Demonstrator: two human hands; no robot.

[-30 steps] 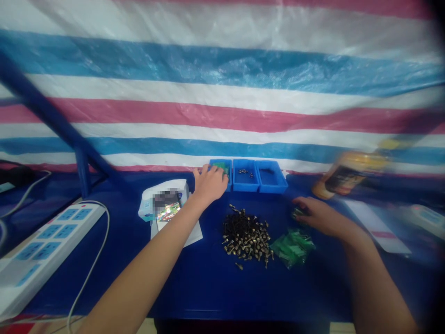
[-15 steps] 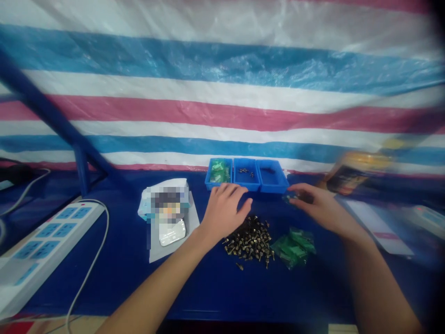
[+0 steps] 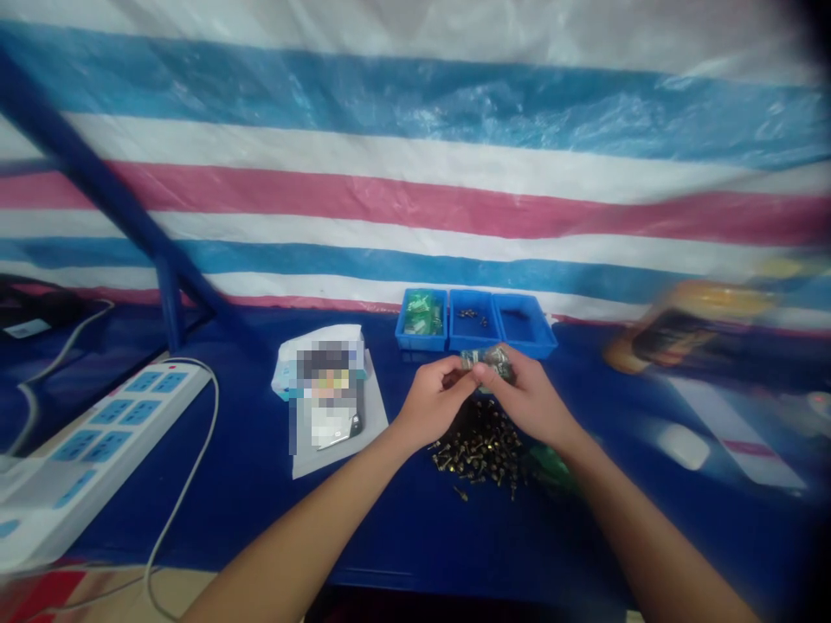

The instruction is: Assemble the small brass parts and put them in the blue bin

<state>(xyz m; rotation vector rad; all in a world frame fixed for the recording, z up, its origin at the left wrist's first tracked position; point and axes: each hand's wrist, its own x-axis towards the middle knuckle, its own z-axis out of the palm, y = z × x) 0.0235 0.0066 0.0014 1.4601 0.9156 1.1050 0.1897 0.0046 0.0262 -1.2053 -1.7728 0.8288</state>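
My left hand (image 3: 438,396) and my right hand (image 3: 536,396) meet in front of the blue bins, with fingers closed on a small clear plastic packet (image 3: 488,360). Its contents look greyish green and are too blurred to name. Just below the hands lies a heap of small brass-coloured metal pieces like screws (image 3: 477,454). Several green packets (image 3: 550,465) rest right of the heap, partly hidden by my right hand and forearm. Beyond the hands, the left blue bin (image 3: 401,339) holds green packets, and the middle blue bin (image 3: 473,343) has several small metal pieces in it.
Another blue bin (image 3: 540,344) stands at the row's right end. Left of my arm are a paper sheet (image 3: 305,463) and a white packet (image 3: 286,368). A power strip (image 3: 97,433) with a cable lies far left. A white rounded object (image 3: 688,446) sits at right.
My right hand has moved left with the packet and met my left hand, which has moved slightly right and now grips the packet too. The camera view has shifted slightly.
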